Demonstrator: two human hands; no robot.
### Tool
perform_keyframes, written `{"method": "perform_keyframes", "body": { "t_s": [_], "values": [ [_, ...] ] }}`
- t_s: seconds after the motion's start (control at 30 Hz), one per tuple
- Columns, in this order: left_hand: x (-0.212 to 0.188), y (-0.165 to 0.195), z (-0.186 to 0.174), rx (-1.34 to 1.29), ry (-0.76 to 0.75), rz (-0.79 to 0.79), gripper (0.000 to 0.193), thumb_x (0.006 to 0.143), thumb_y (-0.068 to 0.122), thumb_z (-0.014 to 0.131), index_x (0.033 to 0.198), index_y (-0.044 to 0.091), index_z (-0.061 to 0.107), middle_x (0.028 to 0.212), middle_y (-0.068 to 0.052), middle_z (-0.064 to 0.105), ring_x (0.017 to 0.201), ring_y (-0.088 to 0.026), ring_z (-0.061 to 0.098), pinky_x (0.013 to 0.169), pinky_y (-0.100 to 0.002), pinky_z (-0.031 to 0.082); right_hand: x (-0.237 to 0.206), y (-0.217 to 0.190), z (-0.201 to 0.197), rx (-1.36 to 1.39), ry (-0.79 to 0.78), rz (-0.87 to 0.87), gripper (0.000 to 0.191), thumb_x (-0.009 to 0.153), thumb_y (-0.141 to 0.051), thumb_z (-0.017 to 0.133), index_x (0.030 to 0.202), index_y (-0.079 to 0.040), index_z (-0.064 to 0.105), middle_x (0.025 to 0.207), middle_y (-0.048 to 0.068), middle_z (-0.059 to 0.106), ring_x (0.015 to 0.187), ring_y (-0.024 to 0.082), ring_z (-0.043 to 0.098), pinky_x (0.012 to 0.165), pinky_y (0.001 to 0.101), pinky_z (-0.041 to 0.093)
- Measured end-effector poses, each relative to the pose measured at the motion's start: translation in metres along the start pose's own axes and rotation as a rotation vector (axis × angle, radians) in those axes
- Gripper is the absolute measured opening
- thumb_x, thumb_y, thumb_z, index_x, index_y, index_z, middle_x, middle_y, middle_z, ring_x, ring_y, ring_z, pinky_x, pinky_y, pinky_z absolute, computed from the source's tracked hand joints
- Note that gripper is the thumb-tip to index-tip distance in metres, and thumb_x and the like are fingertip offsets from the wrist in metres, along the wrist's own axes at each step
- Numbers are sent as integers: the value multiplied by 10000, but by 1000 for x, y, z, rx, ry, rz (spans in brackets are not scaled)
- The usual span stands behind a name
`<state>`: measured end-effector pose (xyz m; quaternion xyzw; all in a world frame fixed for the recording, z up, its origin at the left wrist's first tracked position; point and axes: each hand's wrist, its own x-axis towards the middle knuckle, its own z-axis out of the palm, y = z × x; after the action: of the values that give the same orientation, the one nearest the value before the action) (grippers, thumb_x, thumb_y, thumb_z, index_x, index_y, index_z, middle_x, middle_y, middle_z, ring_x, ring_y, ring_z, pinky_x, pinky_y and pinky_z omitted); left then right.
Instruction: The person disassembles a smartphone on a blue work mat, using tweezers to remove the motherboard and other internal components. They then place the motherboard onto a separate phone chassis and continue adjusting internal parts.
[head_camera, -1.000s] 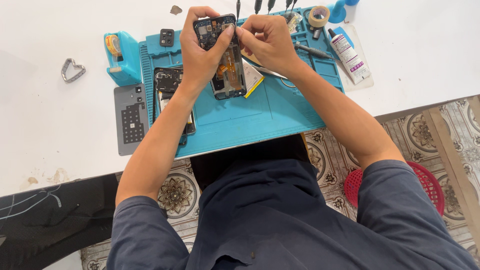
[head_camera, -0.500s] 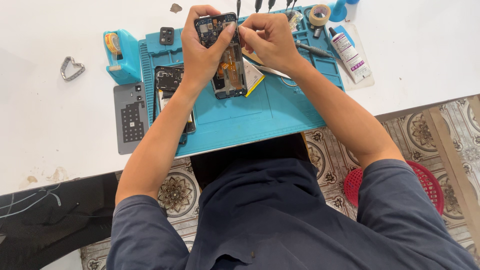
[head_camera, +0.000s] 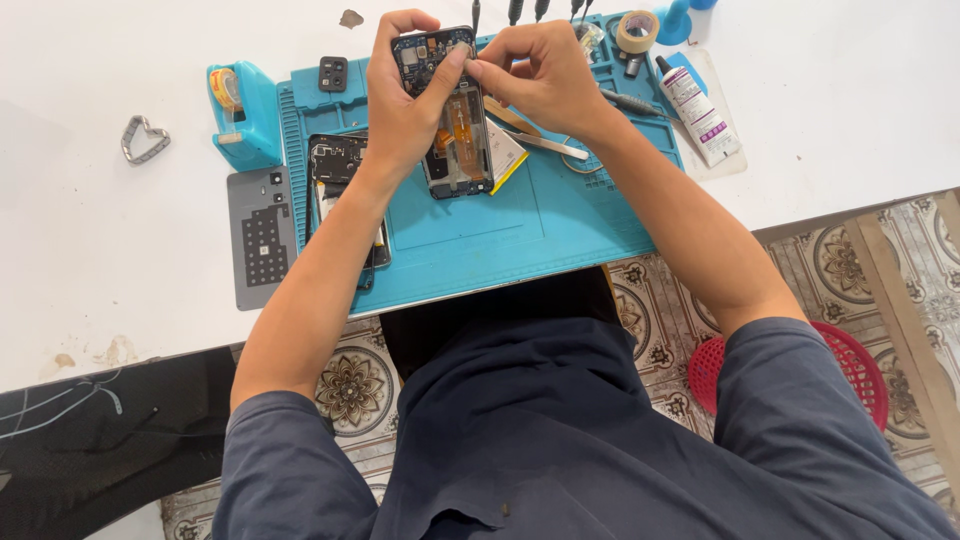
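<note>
Same pose: both hands (head_camera: 470, 90) pinching opened phone (head_camera: 455, 120)

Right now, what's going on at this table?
A person sits at a white table with an opened phone held up over a blue work mat. The left hand grips the phone's side, while the right hand pinches at its top corner. Another opened phone lies on the mat beside the left forearm. A tape dispenser, a glue tube and tweezers sit nearby.
</note>
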<state>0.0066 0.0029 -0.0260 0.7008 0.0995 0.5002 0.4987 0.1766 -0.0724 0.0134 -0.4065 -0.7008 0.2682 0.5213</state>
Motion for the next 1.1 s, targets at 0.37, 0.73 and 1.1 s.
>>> {"method": "perform_keyframes", "body": {
  "t_s": [0.37, 0.73, 1.1],
  "values": [
    [-4, 1, -7, -18, -132, 5, 522, 1063, 52, 736, 1446, 84, 383, 1109, -80, 701, 1025, -104, 712, 908, -255, 598, 4, 0, -7, 94, -55, 60, 210, 1098, -140, 693, 969, 23, 724, 833, 32, 697, 743, 59, 664, 673, 230, 594],
    [-6, -1, -3, -11, -182, -56, 741, 967, 18, 828, 1486, 92, 305, 1198, -90, 705, 1127, -143, 728, 1021, -308, 632, 5, 1, -15, 115, -71, 134, 306, 1103, -195, 677, 886, 16, 725, 773, 55, 704, 683, 87, 680, 640, 241, 587],
    [-6, -3, -3, 22, -165, -60, 723, 987, 36, 842, 1489, 81, 325, 1194, -94, 702, 1077, -129, 710, 1022, -306, 617, 5, -2, -19, 108, -104, 175, 286, 1097, -188, 673, 897, 10, 727, 788, 50, 709, 700, 96, 699, 662, 251, 604]
  ]
}}
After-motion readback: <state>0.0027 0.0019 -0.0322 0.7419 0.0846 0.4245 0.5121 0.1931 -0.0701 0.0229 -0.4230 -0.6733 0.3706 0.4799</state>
